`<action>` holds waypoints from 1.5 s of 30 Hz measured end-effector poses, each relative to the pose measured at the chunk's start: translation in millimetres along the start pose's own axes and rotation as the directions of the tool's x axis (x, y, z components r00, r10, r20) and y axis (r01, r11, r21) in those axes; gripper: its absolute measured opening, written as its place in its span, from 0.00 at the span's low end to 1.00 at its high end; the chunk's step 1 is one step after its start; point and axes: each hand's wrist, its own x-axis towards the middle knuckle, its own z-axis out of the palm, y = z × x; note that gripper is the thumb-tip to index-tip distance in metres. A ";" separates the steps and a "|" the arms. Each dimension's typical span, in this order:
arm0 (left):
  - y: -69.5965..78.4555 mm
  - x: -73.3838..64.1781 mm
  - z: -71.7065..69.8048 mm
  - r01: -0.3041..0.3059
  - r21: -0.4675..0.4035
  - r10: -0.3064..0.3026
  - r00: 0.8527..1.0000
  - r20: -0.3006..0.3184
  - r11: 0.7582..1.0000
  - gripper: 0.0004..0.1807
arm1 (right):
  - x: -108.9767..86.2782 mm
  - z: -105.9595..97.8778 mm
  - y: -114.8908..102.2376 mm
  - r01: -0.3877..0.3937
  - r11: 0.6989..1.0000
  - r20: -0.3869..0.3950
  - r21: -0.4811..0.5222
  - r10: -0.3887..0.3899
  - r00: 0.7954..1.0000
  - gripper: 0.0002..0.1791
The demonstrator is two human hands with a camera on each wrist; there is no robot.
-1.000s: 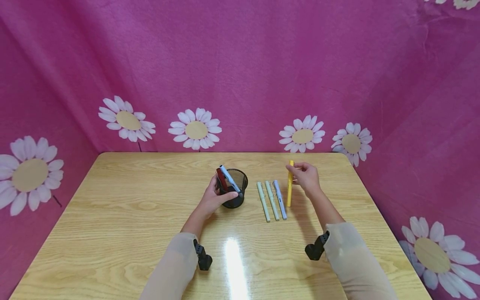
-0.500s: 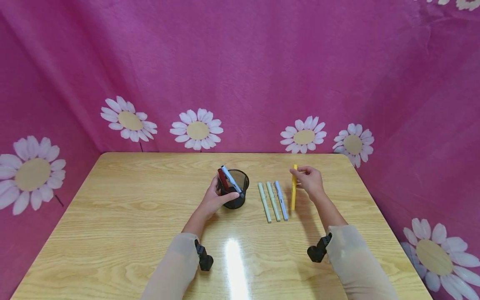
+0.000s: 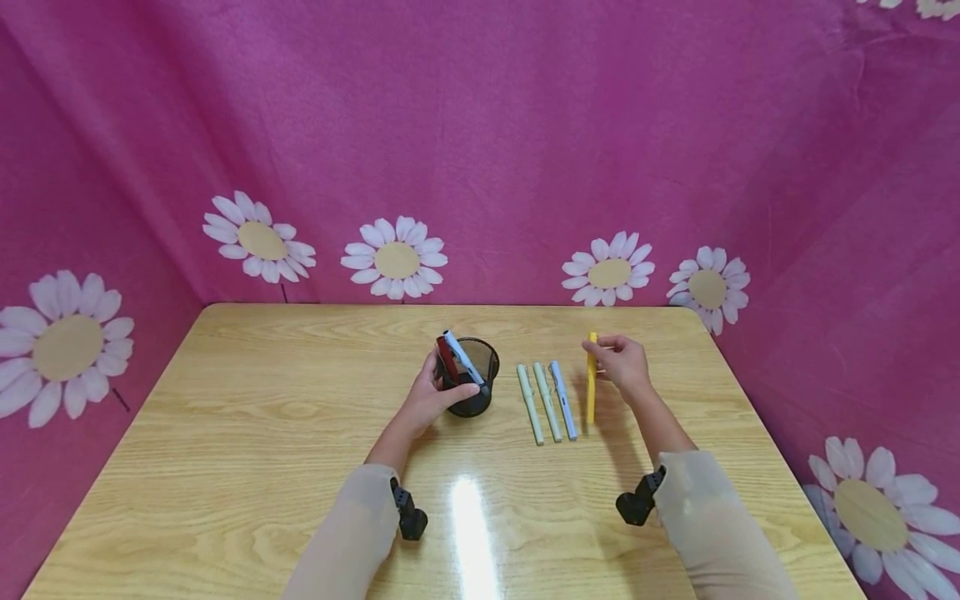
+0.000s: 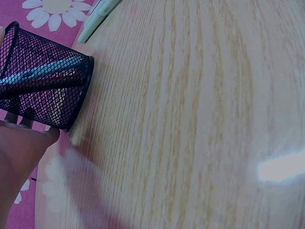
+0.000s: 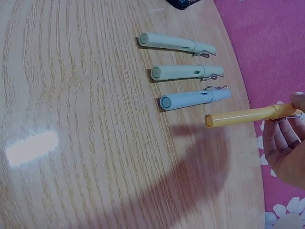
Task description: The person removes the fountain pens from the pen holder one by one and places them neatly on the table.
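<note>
My left hand (image 3: 429, 400) grips a black mesh pen holder (image 3: 472, 407) around its side, thumb across the front. Inside it lean a dark red pen (image 3: 447, 358) and a light blue pen (image 3: 463, 357). Between the thumb and fingers of my right hand (image 3: 624, 362) is the cap end of a yellow pen (image 5: 240, 117); in the right wrist view its lower end sits above its own shadow. To its left lie a blue pen (image 5: 190, 99) and two pale green pens, one in the middle (image 5: 178, 72) and one nearest the holder (image 5: 169, 42), side by side.
The wooden table (image 3: 262, 433) carries a bright light reflection (image 3: 472, 533) near its front. A pink cloth with daisies (image 3: 480, 150) hangs behind the table and along both sides. A small black camera sits on each wrist.
The yellow pen in my right hand has moved slightly right and toward me, lower over the table beside the blue pen. My left hand keeps its hold on the pen holder.
</note>
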 end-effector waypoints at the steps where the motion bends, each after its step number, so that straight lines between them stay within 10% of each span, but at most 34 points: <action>1: 3.4 -2.4 0.4 0.000 0.000 0.000 1.000 0.004 1.000 0.54 | -0.1 -0.1 0.3 -0.003 1.000 0.000 -0.003 0.003 1.000 0.24; 32: 19.8 -15.4 2.7 0.004 -0.007 -0.004 1.000 0.007 1.000 0.53 | 0.9 6.7 22.8 -0.022 0.996 -0.018 -0.088 0.020 1.000 0.24; 45: -8.3 3.2 1.5 -0.021 0.011 0.022 0.999 -0.031 1.000 0.53 | 1.3 15.2 27.8 -0.009 0.996 -0.089 -0.093 0.001 0.996 0.23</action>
